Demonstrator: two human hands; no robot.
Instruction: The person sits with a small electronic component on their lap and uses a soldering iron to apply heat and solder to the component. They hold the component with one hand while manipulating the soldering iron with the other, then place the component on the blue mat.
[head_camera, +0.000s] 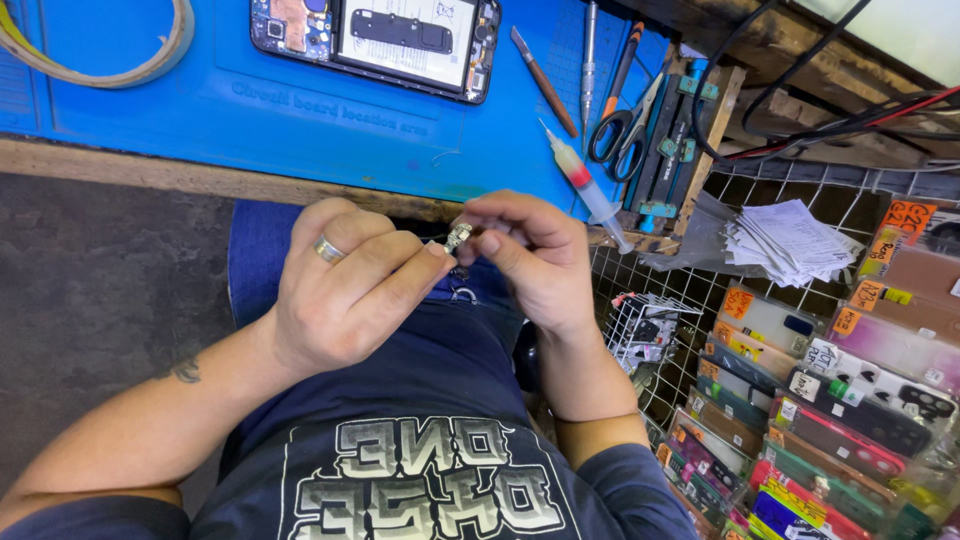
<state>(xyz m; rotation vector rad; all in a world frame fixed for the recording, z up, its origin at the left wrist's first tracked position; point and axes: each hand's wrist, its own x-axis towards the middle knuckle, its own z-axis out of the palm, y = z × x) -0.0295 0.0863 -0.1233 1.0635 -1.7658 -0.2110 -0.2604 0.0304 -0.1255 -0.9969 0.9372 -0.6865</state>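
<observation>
Both my hands meet over my lap, just below the front edge of the workbench. My left hand (345, 285), with a ring on one finger, pinches a tiny silvery metal part (458, 236) at its fingertips. My right hand (530, 255) grips the same small part from the other side with thumb and forefinger. A dismantled phone (378, 38) with its back removed lies on the blue work mat (300, 110) at the top.
A syringe with a red band (583, 184), a craft knife (545, 82), tweezers (589, 45), scissors (625, 125) and a tape roll (95, 55) lie on the mat. A wire rack (650, 330) holds phone cases (830, 420) at the right, with a paper stack (790, 240) above.
</observation>
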